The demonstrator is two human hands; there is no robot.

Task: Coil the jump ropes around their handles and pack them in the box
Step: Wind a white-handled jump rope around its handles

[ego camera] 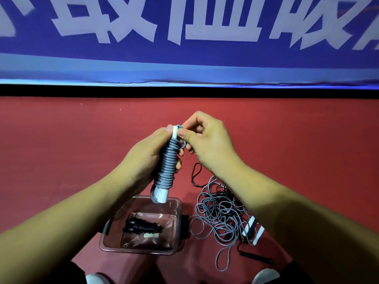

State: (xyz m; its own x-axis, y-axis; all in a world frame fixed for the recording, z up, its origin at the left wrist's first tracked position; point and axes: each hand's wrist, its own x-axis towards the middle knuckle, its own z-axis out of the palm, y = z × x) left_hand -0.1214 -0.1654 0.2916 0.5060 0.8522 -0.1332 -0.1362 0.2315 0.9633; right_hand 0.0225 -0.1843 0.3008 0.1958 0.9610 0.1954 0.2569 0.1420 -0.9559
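**Tucking the tail on the grey rope, box waiting below**

The left hand (pixel 147 152) has its grip wrapped round the grey jump rope (pixel 168 160), which is wound tight in many turns over a pair of white handles (pixel 162 195). The bundle is held near upright in the air, above the far edge of the clear box (pixel 141 252). The right hand (pixel 209 144) has its grip closed in a pinch at the top of the bundle, thumb and fingers on the last small loop of grey cord just beside the handle tip. Looks like the end is being secured; I can't tell whether it is already tucked under a turn.

The box sits on the red floor (pixel 61 140), near and centre. One black jump rope (pixel 143 227), already coiled, lies inside it. To the right of the box is a tangle of loose ropes (pixel 221 210), grey and black mixed, with more white handles (pixel 253 228) and a black handle (pixel 256 258) on its near side. So plenty is left to do.

Risks:
- The cord looks springy. If the pinch lets go before the tail is locked, the top turns could pop loose and unwind.
- A slack left-hand grip could let the coils slide down off the handles.
- A loose tail could snag the black bundle when this one goes into the box.
- The pile on the right is knotted together, so pulling one rope may drag the others.
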